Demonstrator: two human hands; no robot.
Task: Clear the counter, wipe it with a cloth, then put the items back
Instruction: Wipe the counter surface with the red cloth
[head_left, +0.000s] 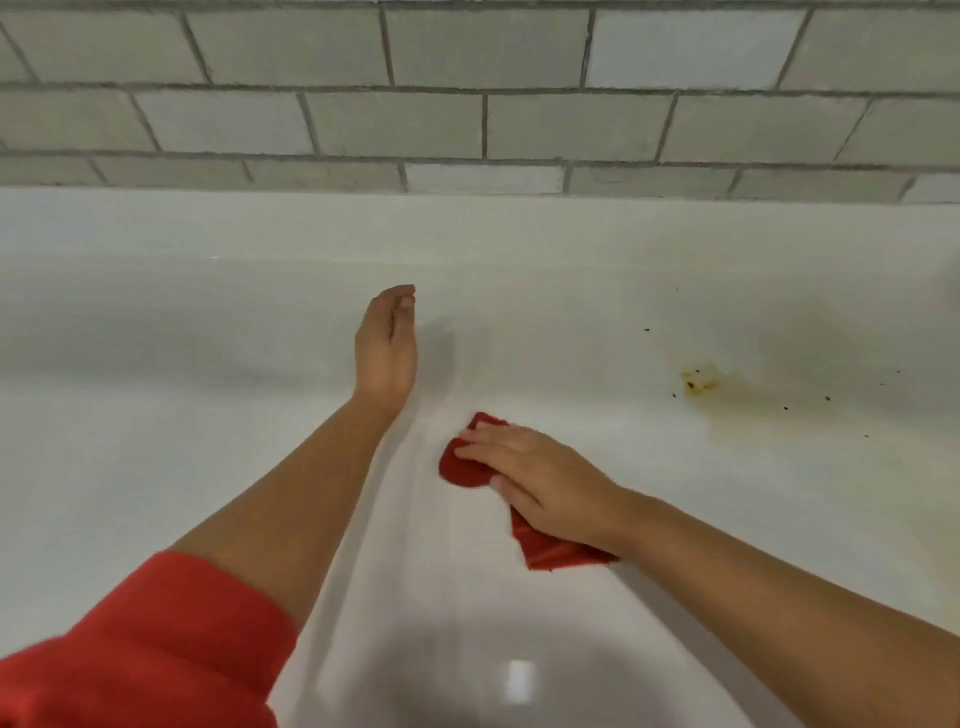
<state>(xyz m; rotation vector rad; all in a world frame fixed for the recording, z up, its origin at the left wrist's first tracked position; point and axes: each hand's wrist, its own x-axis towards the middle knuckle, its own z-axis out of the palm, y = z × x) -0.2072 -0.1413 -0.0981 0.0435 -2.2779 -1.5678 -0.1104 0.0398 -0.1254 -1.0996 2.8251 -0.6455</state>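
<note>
A red cloth (464, 464) lies on the white counter (208, 322), just right of centre. My right hand (540, 478) presses flat on the cloth with its fingers spread, and part of the cloth sticks out under my wrist. My left hand (385, 345) is held out further back over the counter, fingers together and loosely bent, holding nothing. A yellow-brown stain (701, 382) with dark crumbs around it marks the counter to the right of the cloth.
A grey tiled wall (483, 98) runs along the back of the counter. Scattered dark specks (827, 398) lie at the right. My red sleeve (145, 649) fills the lower left corner.
</note>
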